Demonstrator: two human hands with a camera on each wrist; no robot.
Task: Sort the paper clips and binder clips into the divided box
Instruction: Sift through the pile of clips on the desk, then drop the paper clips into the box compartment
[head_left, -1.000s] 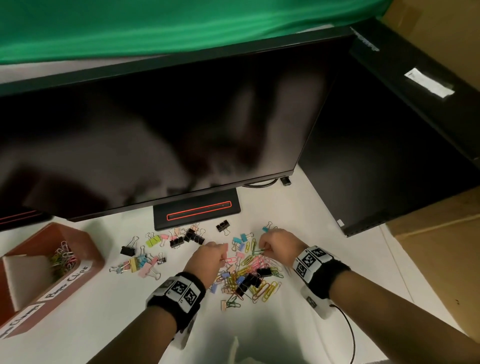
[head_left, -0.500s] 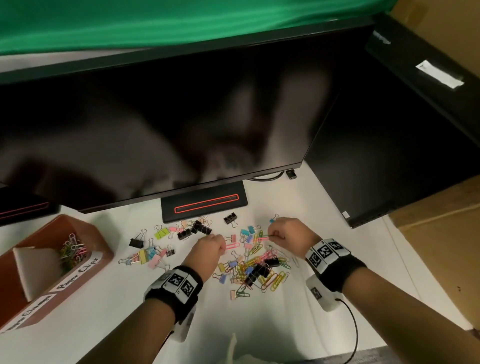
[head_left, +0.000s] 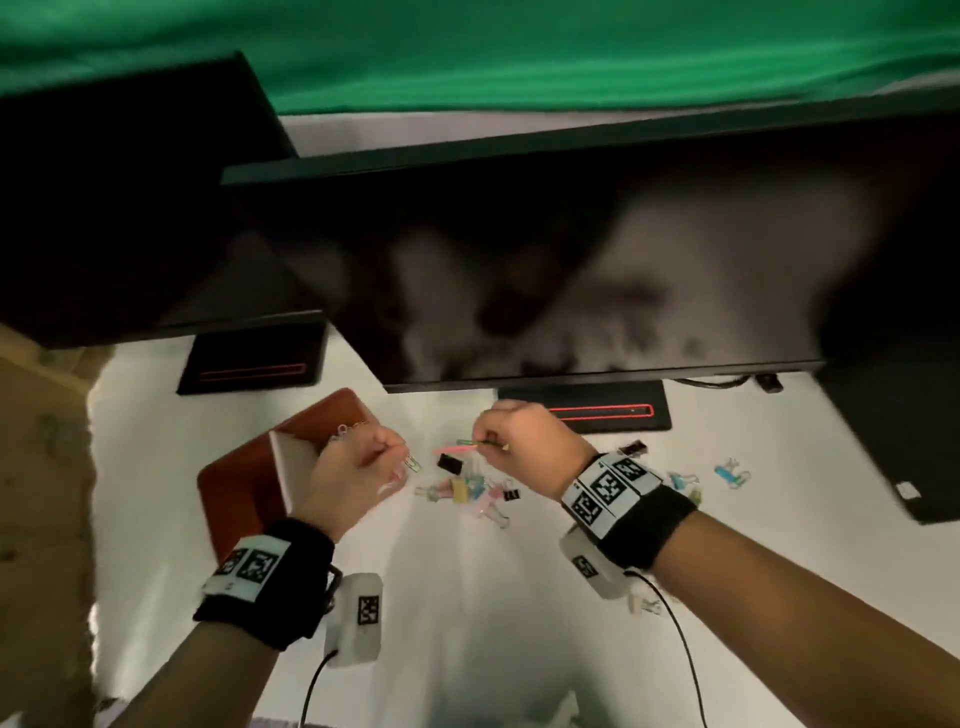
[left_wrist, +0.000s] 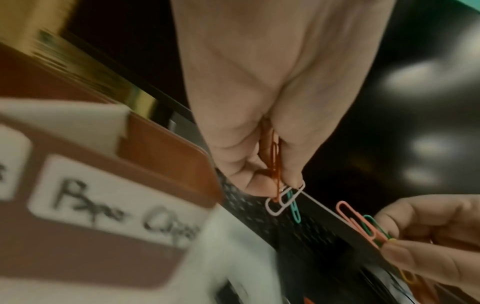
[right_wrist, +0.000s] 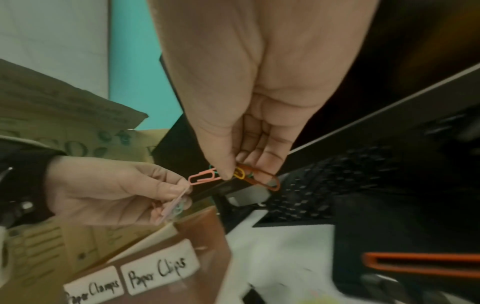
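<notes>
The brown divided box (head_left: 244, 483) stands at the left, with a white divider (head_left: 283, 462) and labels "Paper Clips" (right_wrist: 158, 271) and "Paper Clamps" (right_wrist: 91, 290). My left hand (head_left: 397, 457) hovers by the box's right rim and pinches white, teal and orange paper clips (left_wrist: 283, 197). My right hand (head_left: 480, 441), a short way to the right, pinches pink, green, yellow and orange paper clips (right_wrist: 205, 176). Several paper clips (head_left: 345, 431) lie in the box's far compartment. Coloured and black binder clips (head_left: 467, 488) lie on the white table below and between both hands.
Two dark monitors overhang the table; their stands (head_left: 249, 364) (head_left: 597, 410) with red strips sit just behind the box and hands. A cardboard box (head_left: 41, 467) borders the left edge. More clips (head_left: 727, 473) lie right. Wrist cables (head_left: 675, 649) trail toward me.
Both hands have lifted off the clip pile, each holding paper clips, and moved left toward the box. The view has swung left, so the box now sits close by my left hand.
</notes>
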